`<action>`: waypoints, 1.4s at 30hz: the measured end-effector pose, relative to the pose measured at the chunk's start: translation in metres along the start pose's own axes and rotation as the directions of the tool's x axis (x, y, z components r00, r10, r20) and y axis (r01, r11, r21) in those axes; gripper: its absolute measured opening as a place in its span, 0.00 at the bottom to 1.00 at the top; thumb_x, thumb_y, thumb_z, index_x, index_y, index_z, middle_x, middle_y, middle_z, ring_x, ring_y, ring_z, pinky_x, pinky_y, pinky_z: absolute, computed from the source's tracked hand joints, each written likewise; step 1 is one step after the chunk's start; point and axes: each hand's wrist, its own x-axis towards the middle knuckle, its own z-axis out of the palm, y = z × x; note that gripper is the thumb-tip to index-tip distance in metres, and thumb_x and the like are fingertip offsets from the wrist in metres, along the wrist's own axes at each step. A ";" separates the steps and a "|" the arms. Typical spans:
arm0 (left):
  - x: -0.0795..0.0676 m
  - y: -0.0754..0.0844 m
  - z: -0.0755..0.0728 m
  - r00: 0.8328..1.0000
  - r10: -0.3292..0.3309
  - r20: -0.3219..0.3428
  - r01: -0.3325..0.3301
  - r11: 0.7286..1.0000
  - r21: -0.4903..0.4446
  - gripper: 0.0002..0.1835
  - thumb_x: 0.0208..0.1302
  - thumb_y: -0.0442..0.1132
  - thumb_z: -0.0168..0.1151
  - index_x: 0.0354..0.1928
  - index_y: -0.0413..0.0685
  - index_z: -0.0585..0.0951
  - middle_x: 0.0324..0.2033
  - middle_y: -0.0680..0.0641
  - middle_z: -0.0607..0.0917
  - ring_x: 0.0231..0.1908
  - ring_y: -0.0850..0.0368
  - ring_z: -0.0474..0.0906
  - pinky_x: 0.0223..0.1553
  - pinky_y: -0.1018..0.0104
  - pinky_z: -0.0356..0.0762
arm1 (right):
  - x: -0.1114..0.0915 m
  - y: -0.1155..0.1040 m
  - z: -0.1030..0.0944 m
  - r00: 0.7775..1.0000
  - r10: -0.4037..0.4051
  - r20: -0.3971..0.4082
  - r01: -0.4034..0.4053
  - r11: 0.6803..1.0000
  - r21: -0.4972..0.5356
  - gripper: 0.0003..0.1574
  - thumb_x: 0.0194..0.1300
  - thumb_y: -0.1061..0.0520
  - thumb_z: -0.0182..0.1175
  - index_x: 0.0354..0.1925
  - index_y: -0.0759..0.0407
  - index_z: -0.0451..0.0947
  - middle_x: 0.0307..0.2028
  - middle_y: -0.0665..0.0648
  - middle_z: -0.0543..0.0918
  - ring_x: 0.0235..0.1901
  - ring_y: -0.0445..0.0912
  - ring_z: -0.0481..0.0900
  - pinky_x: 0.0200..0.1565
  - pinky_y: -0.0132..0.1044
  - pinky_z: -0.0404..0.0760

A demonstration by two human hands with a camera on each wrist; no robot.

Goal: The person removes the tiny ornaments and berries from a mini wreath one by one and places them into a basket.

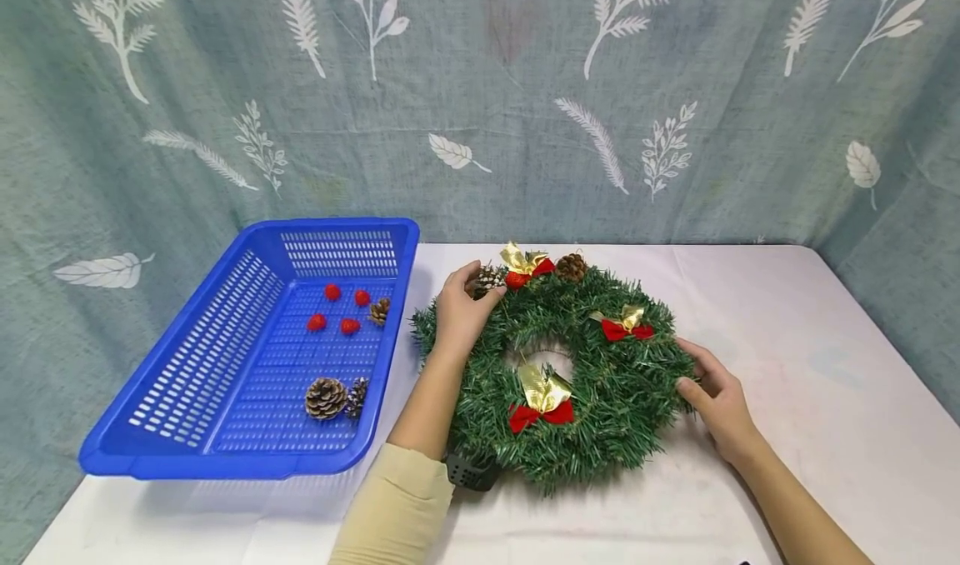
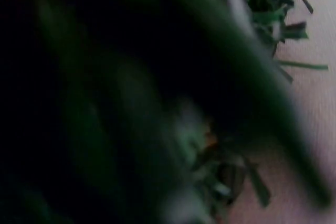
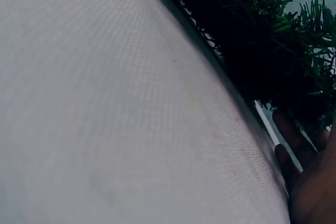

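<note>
A green Christmas wreath (image 1: 600, 432) lies on the white table, with red and gold bows on it. Between its thumb and fingers, my left hand (image 1: 461, 311) pinches a pine cone (image 1: 490, 278) with pale tips at the wreath's upper left. Beside that cone are a red berry (image 1: 516, 281) and a red-gold bow (image 1: 528, 261); a brown pine cone (image 1: 572, 267) sits further right. My right hand (image 1: 716, 398) grips the wreath's right edge, thumb on top; the right wrist view shows fingers (image 3: 294, 140) beneath the greenery. Dark, blurred sprigs fill most of the left wrist view.
A blue plastic basket (image 1: 247, 465) stands left of the wreath. Inside are several red berries (image 1: 350, 326), a large pine cone (image 1: 326, 398) and smaller cones (image 1: 380, 311). Behind the table hangs a leaf-patterned curtain (image 1: 480, 90). White tabletop (image 1: 810, 365) extends to the right.
</note>
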 end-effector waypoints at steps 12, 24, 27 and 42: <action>-0.002 0.004 -0.005 0.999 -0.030 0.014 0.031 0.994 -0.107 0.33 0.61 0.45 0.65 0.67 0.48 0.67 0.64 0.44 0.69 0.64 0.48 0.67 0.61 0.53 0.69 | -0.001 0.000 -0.002 1.000 0.018 0.023 -0.016 0.998 -0.061 0.30 0.67 0.65 0.52 0.65 0.46 0.67 0.31 0.51 0.58 0.25 0.39 0.57 0.23 0.35 0.59; -0.006 0.023 -0.014 1.000 0.022 0.020 -0.019 0.990 -0.140 0.32 0.59 0.44 0.67 0.66 0.49 0.69 0.61 0.46 0.72 0.61 0.50 0.69 0.60 0.56 0.70 | -0.004 -0.003 -0.005 0.999 0.014 0.046 -0.010 0.996 -0.091 0.34 0.65 0.69 0.53 0.66 0.49 0.65 0.28 0.46 0.60 0.23 0.35 0.59 0.23 0.34 0.63; -0.008 0.029 -0.021 1.000 0.005 -0.002 -0.006 0.986 -0.168 0.32 0.59 0.45 0.67 0.65 0.51 0.70 0.61 0.47 0.73 0.61 0.51 0.69 0.60 0.55 0.71 | -0.003 -0.002 -0.004 0.998 0.034 0.056 -0.028 0.994 -0.105 0.34 0.66 0.67 0.53 0.67 0.47 0.64 0.29 0.45 0.65 0.24 0.35 0.63 0.24 0.32 0.66; -0.013 0.043 -0.034 0.996 0.070 -0.057 -0.080 0.977 -0.199 0.32 0.58 0.40 0.67 0.64 0.43 0.70 0.61 0.41 0.73 0.62 0.46 0.69 0.64 0.60 0.66 | -0.001 -0.001 -0.005 0.998 0.002 0.058 0.004 0.994 -0.112 0.34 0.66 0.69 0.53 0.67 0.49 0.64 0.29 0.48 0.60 0.22 0.36 0.59 0.22 0.34 0.63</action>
